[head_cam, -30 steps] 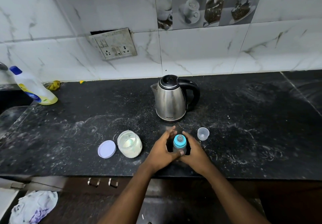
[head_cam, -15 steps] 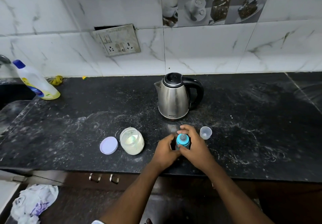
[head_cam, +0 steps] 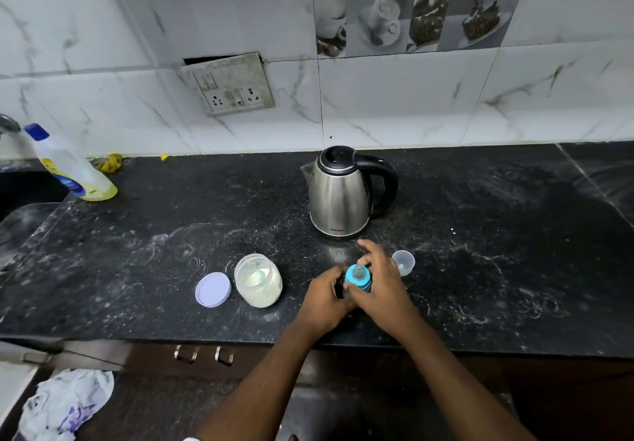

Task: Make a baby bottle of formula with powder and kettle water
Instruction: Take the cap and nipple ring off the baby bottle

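Note:
A baby bottle with a blue teat collar [head_cam: 357,277] stands on the black counter [head_cam: 480,269] near its front edge. My left hand [head_cam: 326,300] grips the bottle's body from the left, which hides most of it. My right hand [head_cam: 382,282] curls round the blue collar from the right. An open glass jar of pale formula powder [head_cam: 258,284] sits to the left, with its lilac lid [head_cam: 212,289] lying flat beside it. The steel kettle [head_cam: 339,193] with a black handle stands behind the bottle, lid down. A small clear cap [head_cam: 403,262] rests right of my right hand.
A yellow-and-white detergent bottle [head_cam: 70,166] stands at the counter's back left beside a sink edge. A socket plate [head_cam: 230,85] is on the tiled wall. Cabinet handles [head_cam: 202,355] show below the counter, and a crumpled cloth [head_cam: 65,403] lies on the floor at lower left.
My right hand has shifted from the bottle's side up onto the blue collar and turned round it. The left hand keeps its hold on the body. The view has drifted slightly.

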The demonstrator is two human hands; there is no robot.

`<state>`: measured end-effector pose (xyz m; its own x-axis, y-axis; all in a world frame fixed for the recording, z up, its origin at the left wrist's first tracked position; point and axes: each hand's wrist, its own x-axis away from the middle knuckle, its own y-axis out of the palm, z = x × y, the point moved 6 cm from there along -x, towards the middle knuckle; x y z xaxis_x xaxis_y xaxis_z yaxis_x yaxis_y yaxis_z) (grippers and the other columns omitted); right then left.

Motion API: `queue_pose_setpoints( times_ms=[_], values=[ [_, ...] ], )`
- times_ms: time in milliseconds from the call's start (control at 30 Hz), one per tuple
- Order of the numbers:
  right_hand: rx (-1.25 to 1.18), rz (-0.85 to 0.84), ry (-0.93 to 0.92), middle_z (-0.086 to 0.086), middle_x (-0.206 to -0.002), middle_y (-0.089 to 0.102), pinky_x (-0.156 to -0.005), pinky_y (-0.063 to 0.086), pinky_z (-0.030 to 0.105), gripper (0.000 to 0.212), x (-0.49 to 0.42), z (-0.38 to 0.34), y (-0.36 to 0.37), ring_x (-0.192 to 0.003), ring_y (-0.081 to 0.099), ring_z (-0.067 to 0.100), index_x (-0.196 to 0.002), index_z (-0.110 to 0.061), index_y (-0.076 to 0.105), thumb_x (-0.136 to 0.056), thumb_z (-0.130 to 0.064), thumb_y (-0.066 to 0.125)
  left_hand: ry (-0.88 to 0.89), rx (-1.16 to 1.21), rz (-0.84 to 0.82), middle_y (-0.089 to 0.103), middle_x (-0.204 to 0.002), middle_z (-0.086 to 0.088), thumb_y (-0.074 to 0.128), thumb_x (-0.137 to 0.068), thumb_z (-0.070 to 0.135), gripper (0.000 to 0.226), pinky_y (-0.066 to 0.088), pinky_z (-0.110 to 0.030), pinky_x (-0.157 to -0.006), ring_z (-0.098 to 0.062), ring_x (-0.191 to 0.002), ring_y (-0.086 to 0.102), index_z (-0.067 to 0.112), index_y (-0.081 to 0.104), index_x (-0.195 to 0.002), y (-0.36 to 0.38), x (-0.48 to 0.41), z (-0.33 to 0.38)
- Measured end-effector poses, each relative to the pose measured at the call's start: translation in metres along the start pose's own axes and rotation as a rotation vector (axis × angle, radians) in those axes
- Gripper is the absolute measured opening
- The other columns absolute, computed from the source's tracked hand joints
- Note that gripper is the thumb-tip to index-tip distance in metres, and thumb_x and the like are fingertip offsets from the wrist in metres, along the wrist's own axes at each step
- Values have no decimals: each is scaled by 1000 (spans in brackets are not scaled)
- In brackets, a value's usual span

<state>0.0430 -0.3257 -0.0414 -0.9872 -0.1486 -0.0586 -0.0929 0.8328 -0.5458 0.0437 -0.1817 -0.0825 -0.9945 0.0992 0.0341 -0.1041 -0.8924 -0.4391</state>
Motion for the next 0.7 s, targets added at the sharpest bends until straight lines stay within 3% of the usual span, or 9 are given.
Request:
queue_pose_setpoints(
  times_ms=[100, 167, 267, 333, 367, 467, 533, 633, 700],
  values=[
    [-18, -71, -20, -32, -135, 47, -119, 35, 41, 90, 2, -3, 3, -136, 40, 7, -146, -55, 29, -78, -12, 69, 20, 35, 0, 78, -109, 8, 84, -77, 16, 41, 59, -36, -90, -9, -101, 73, 22, 72, -115, 0, 1, 2],
    [27, -57, -35, -27, -147, 34, -121, 26, 37, 92, 3, -6, 4, -141, 29, 7, -152, -47, 28, -77, -18, 74, 29, 47, 6, 79, -107, 7, 80, -76, 21, 39, 59, -38, -89, -11, -100, 74, 22, 72, -113, -1, 2, 3],
    [-6, 12, 0, -17, -130, 51, -114, 36, 38, 87, 1, -1, 2, -126, 44, 10, -152, -38, 34, -79, -21, 78, 19, 39, -7, 78, -105, 6, 84, -76, 23, 37, 59, -41, -87, -14, -97, 73, 22, 71, -111, 0, 2, 2],
    [-91, -23, 4, -21, -123, 59, -112, 42, 46, 83, 0, 2, 2, -125, 52, 10, -147, -46, 35, -79, -14, 71, 22, 41, -11, 78, -109, 8, 86, -77, 17, 42, 58, -38, -90, -10, -101, 73, 22, 71, -116, 1, 2, 2],
    [-106, -45, -9, -24, -130, 58, -114, 41, 48, 84, 1, 1, 3, -131, 50, 8, -146, -50, 35, -78, -12, 68, 26, 44, -8, 78, -111, 9, 86, -76, 15, 45, 58, -37, -92, -9, -103, 73, 21, 71, -118, 0, 2, 3],
    [-45, -50, -28, -27, -153, 33, -123, 27, 43, 93, 3, -4, 4, -144, 28, 5, -152, -51, 28, -77, -21, 74, 31, 41, -9, 78, -110, 9, 81, -76, 24, 42, 59, -35, -90, -8, -102, 74, 22, 71, -116, 0, 2, 3],
    [35, -4, 11, -19, -142, 36, -118, 26, 36, 98, 3, -5, 2, -134, 31, 6, -156, -44, 28, -75, -33, 83, 29, 21, -11, 78, -108, 9, 79, -76, 28, 40, 59, -35, -88, -8, -100, 73, 22, 71, -115, 0, 3, 4],
    [-5, -19, 10, -26, -118, 52, -113, 38, 42, 91, 3, -3, 0, -119, 46, 10, -153, -46, 31, -79, -21, 78, 20, 15, -19, 78, -109, 8, 84, -76, 24, 41, 59, -35, -89, -10, -101, 73, 21, 71, -115, 1, 2, 2],
    [-12, -65, -42, -34, -129, 50, -115, 36, 46, 89, 5, -6, 1, -128, 44, 10, -149, -53, 29, -78, -14, 68, 26, 13, -15, 78, -111, 10, 83, -75, 23, 43, 57, -28, -89, -5, -102, 72, 21, 72, -117, 1, 3, 4]
  ],
)
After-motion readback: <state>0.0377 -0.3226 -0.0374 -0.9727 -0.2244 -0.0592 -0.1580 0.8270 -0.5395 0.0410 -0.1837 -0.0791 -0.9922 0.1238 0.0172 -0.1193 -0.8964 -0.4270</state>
